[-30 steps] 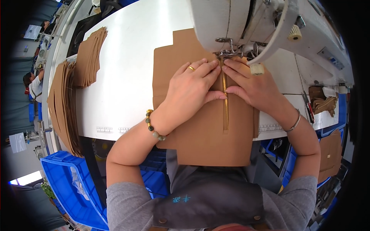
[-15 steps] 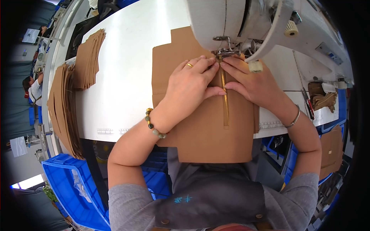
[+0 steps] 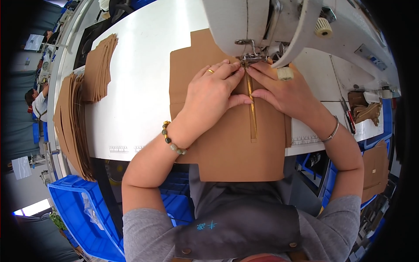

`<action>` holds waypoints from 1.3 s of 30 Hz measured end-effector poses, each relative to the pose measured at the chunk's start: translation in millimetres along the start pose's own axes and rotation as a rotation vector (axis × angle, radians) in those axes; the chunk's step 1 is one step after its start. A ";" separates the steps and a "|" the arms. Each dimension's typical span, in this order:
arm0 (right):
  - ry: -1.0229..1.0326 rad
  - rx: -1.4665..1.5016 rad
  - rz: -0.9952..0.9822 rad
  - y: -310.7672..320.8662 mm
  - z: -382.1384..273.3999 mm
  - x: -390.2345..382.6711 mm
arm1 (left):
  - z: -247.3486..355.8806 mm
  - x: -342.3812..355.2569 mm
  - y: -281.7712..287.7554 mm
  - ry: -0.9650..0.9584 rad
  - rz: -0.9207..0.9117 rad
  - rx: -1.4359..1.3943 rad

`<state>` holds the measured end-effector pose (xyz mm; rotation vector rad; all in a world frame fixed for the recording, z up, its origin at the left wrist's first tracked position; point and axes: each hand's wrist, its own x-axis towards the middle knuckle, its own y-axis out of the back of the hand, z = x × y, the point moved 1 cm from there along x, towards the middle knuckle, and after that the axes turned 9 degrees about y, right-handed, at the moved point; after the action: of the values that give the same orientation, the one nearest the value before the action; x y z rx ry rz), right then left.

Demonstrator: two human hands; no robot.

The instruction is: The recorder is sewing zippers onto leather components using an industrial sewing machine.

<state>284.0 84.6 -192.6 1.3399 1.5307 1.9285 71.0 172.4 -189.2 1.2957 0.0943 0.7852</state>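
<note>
A brown cut panel (image 3: 233, 161) lies under the white sewing machine head (image 3: 279, 26), a gold zipper (image 3: 253, 118) set in a slot down its middle. The zipper's top end is at the metal presser foot (image 3: 251, 59). My left hand (image 3: 209, 96) rests on the panel left of the zipper, fingertips at the foot, thumb reaching the zipper tape. Opposite it, my right hand (image 3: 288, 94) lies with fingers spread, fingertips near the foot and thumb beside the zipper. Both hands press from above; neither grasps anything.
Brown piece stacks (image 3: 70, 122) stand on the white table's (image 3: 128, 109) left side. Red-handled scissors (image 3: 349, 118) and brown scraps (image 3: 366, 113) lie right. Blue crates (image 3: 70, 192) are below left, more brown panels (image 3: 373, 170) below right. A co-worker (image 3: 40, 105) is at far left.
The panel and zipper have moved up toward and under the machine, so the panel's lower edge is higher. Both my hands have shifted slightly up and left with it.
</note>
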 end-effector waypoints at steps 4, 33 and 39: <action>0.014 -0.085 0.128 3.1 -1.6 -1.0 | -1.5 -1.3 -1.2 0.000 0.008 0.003; 0.022 0.256 0.171 28.9 -100.3 -52.9 | 53.6 -81.1 72.5 0.645 -0.460 -0.781; 0.094 0.154 0.139 20.8 -105.1 -45.5 | 48.3 -89.2 67.0 0.685 -0.433 -0.860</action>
<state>226.2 -16.5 -192.4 1.4743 1.7028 2.0181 -3.3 86.0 -147.1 0.1447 0.5075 0.7336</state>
